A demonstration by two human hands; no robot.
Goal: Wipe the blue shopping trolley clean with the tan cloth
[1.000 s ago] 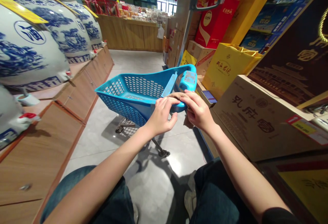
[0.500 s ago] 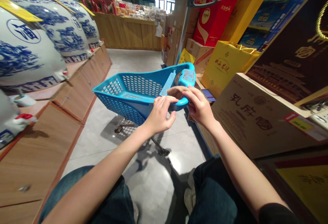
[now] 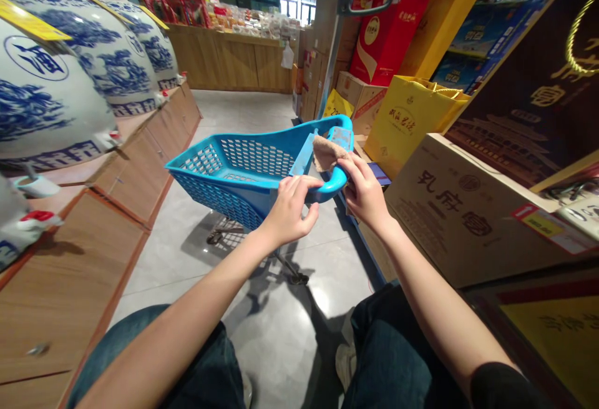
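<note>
Between a wooden display counter (image 3: 116,190) on the left and stacked cartons on the right, a small turquoise perforated plastic shopping cart (image 3: 243,168) stands on the grey tiled floor (image 3: 281,315), its basket pointing away from the person. The left hand (image 3: 291,208) is curled around the cart's smooth turquoise handle bar (image 3: 327,187), fingers over the top and thumb beneath, gripping it near the middle. The right hand (image 3: 362,192) is just beside it at the handle's right end, fingers bent and pinched on a crumpled tan cloth (image 3: 326,152), which it presses against the upper part of the handle, next to a small grey panel set into the plastic. Part of the cloth drapes over the inner side of the handle toward the basket. The basket shows nothing inside. Both forearms are bare and reach forward from knees in dark blue jeans.

On the counter sit large white ceramic jars with blue painted patterns (image 3: 51,97) and red covers. To the right, a brown cardboard carton with dark printed characters (image 3: 463,209) lies close to the right hand, with a yellow paper gift bag (image 3: 407,122) and a red box (image 3: 388,34) behind it. Farther back, another wooden counter holds packaged goods.
</note>
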